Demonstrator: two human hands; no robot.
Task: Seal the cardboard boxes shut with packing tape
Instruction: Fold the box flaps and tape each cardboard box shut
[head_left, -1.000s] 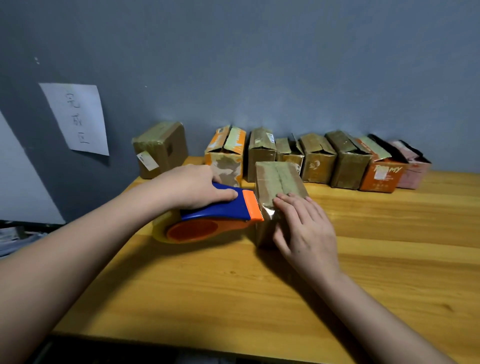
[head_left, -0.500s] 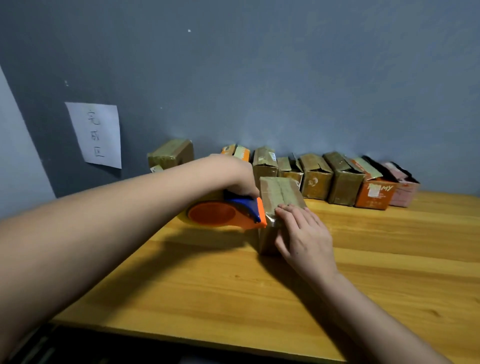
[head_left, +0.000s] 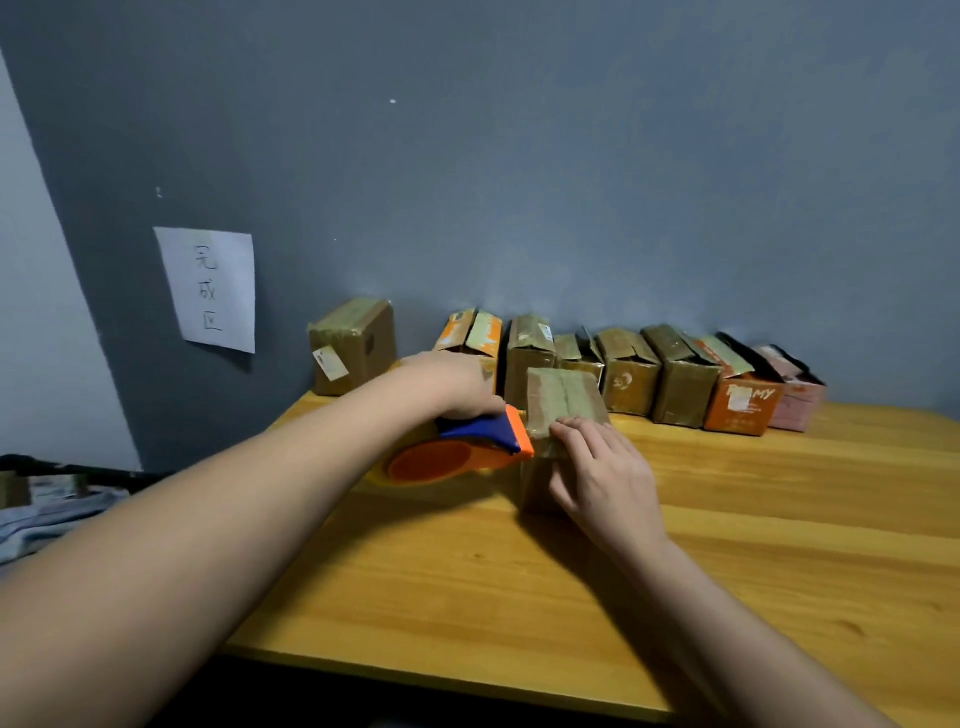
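A small brown cardboard box (head_left: 563, 397) stands on the wooden table (head_left: 779, 519), its flaps closed under glossy tape. My right hand (head_left: 602, 475) lies over its near top edge and front face, fingers fairly straight, pressing down. My left hand (head_left: 457, 384) grips the blue handle of an orange tape dispenser (head_left: 462, 449), whose orange blade end touches the box's left edge. The tape roll sits low beside the box.
Several more small boxes line the back wall (head_left: 675, 384), some with flaps ajar, including an orange one (head_left: 740, 408) and a pink one (head_left: 792, 402). One taped box (head_left: 353, 345) stands apart at the left, below a paper sign (head_left: 210, 288). The table's front edge is near me.
My left hand lifted the dispenser off the table and tipped it against the box's left edge, then settled slightly lower. My right hand stayed on the box. The camera tilted upward.
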